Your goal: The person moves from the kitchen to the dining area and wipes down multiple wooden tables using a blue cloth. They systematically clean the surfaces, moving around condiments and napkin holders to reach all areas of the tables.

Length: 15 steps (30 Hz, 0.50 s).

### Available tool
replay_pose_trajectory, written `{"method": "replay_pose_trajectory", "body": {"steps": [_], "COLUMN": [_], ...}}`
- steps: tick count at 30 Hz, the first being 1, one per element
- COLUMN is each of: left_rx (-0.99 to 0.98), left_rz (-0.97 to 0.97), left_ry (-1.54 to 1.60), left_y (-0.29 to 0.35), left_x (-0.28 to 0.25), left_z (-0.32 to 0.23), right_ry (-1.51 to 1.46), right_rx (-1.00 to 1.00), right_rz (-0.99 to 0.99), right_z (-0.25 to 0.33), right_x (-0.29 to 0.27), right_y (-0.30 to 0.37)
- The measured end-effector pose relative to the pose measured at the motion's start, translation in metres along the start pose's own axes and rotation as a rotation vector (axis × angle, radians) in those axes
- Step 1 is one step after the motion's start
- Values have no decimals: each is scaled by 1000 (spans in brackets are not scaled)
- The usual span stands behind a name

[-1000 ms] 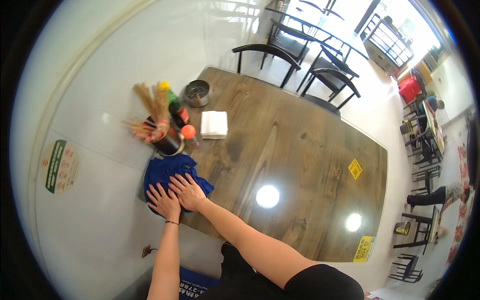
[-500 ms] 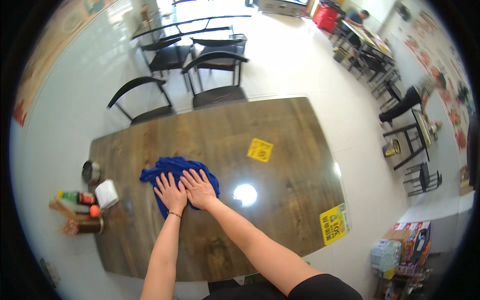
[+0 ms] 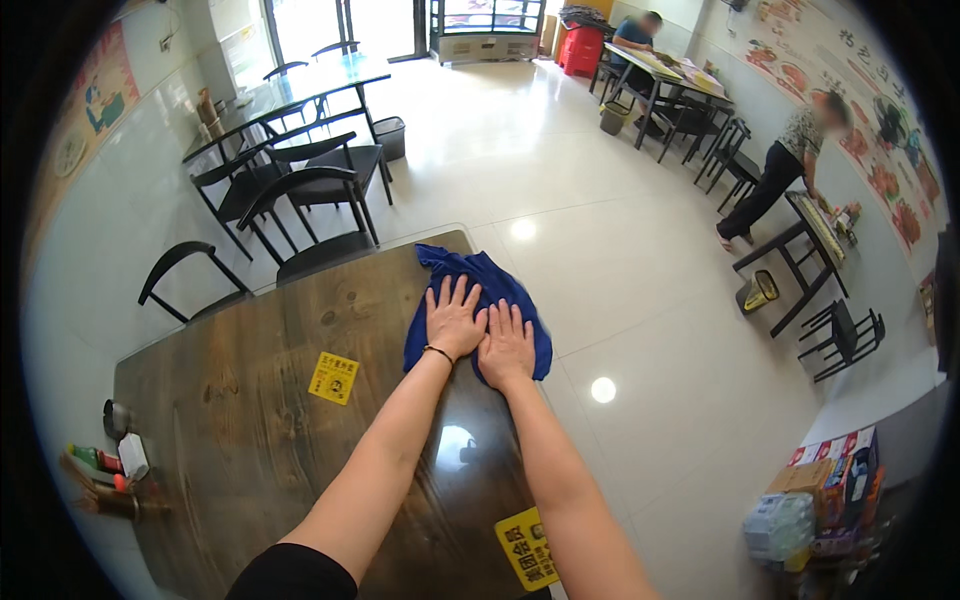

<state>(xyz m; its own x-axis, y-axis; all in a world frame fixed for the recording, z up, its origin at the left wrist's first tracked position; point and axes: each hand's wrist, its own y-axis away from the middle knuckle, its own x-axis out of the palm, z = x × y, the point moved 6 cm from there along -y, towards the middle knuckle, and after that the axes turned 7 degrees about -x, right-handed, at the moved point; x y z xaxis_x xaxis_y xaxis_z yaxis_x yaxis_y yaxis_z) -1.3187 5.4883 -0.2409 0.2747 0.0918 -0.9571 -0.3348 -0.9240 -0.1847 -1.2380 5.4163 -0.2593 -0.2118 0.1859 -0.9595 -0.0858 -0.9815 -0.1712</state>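
A crumpled blue cloth (image 3: pixel 530 300) lies at the far right edge of the dark wooden table (image 3: pixel 240 440), with part of it reaching past the edge. My left hand (image 3: pixel 456 322) rests flat on it, fingers spread, a thin bracelet at the wrist. Close beside it, my right hand (image 3: pixel 508 348) presses on the cloth too, open with the fingers stretched out. Both arms reach far forward. A square yellow sticker (image 3: pixel 333 378) is on the tabletop left of my hands, and a larger yellow sticker (image 3: pixel 525 548) sits near the right edge, partly behind my right forearm.
At the table's left end stand a metal container (image 3: pixel 116 420), a green-capped bottle (image 3: pixel 97 459), white tissues (image 3: pixel 132 456) and a chopstick holder (image 3: pixel 110 502). Black chairs (image 3: pixel 325 250) line the far side. A person (image 3: pixel 785 165) leans over a table at right; another sits farther back.
Both hands and the blue cloth have moved from the left-middle of the table to its far right edge. The view has shifted right, and the hands stay flat on the cloth.
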Motion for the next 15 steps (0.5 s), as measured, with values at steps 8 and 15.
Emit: {"method": "replay_pose_trajectory", "body": {"steps": [8, 15], "left_rx": [74, 245], "left_rz": [-144, 85], "left_ry": [16, 194], "left_y": [93, 263], "left_x": [4, -22], "left_z": [-65, -144], "right_ry": [-107, -63], "right_rx": [14, 105], "right_rz": [34, 70], "right_z": [-30, -35], "right_x": [-33, -72], "right_y": [109, 296]}}
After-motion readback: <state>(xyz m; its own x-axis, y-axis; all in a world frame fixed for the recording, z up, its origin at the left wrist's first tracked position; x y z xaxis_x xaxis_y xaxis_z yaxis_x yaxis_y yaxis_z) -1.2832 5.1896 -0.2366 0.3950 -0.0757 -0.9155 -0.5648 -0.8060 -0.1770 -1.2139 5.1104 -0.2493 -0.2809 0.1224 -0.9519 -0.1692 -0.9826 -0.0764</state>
